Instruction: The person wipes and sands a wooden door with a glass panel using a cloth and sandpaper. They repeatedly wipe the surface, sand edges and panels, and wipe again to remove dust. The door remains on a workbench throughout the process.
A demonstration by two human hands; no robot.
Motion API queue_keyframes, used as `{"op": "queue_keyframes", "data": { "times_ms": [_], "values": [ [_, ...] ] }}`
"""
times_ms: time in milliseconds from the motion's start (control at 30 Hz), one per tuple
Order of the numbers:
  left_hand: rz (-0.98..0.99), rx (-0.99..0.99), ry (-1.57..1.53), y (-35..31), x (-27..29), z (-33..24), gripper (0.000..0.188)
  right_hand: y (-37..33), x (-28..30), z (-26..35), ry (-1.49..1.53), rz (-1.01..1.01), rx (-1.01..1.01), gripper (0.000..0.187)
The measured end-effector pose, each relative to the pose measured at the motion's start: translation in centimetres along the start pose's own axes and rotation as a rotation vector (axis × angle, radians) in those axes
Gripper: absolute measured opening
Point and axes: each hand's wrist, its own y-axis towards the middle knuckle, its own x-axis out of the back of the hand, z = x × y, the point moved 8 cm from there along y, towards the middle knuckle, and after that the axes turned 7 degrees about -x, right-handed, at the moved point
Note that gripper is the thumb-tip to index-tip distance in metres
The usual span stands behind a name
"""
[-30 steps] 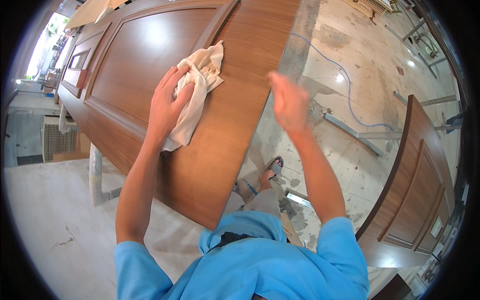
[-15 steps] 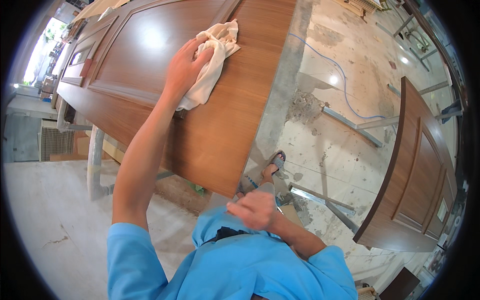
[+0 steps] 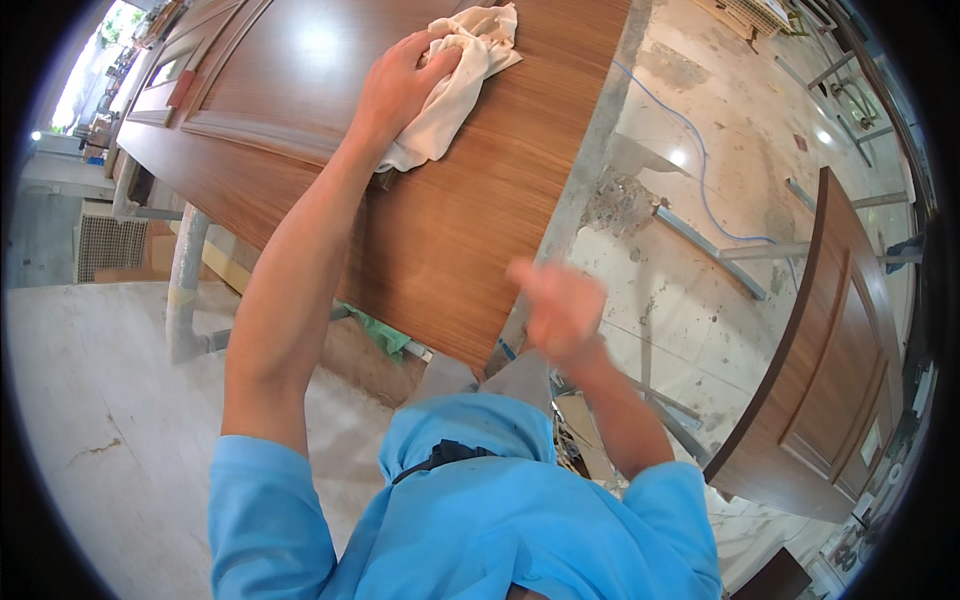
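Note:
A brown wooden door (image 3: 450, 250) with moulded panels lies flat before me on a support. My left hand (image 3: 402, 88) is closed on a crumpled off-white cloth (image 3: 462, 88) and rests it against the door's plain border, beside the panel moulding. Part of the cloth is hidden under the palm. Over the door's right edge, near its closest corner, my right hand (image 3: 566, 312) is raised and smeared by motion. Its fingers look bent, but I cannot make out whether they hold anything.
Another brown panelled door (image 3: 835, 350) stands tilted on metal bars at the right. A thin blue hose (image 3: 702, 165) crosses the stained floor near a metal bar (image 3: 712, 254). Left of my door, a wrapped support leg (image 3: 186, 285) stands on the floor.
My left hand and the cloth appear farther up and slightly right in view, while the whole view has shifted too. My right hand has risen from my waist to the door's edge.

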Motion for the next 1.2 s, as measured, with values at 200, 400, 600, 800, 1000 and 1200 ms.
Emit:
{"op": "queue_keyframes", "data": {
  "times_ms": [200,400,600,800,1000,1200],
  "values": [
    [0.007,-0.033,0.007,0.2,-0.1,-0.3,0.050,-8.5,-1.6,8.9,0.180,0.134,0.256,0.029],
    [-0.006,-0.067,0.022,0.4,-0.2,-0.6,0.047,-5.5,-0.1,5.3,0.025,-0.031,0.136,0.029],
    [-0.026,-0.075,0.010,0.5,-0.2,-0.1,0.046,3.1,1.5,-1.3,0.095,-0.163,0.010,0.022],
    [0.013,0.002,-0.003,0.4,-0.2,0.7,0.047,11.9,3.3,-11.4,-0.097,-0.322,-0.199,0.017],
    [0.004,0.032,0.052,0.0,0.0,0.3,0.051,0.8,0.5,-0.6,0.053,-0.147,0.098,0.025],
    [-0.015,-0.018,0.079,0.0,0.0,-0.1,0.051,-11.9,-3.0,10.4,0.125,0.162,0.251,0.033]
  ]
}}
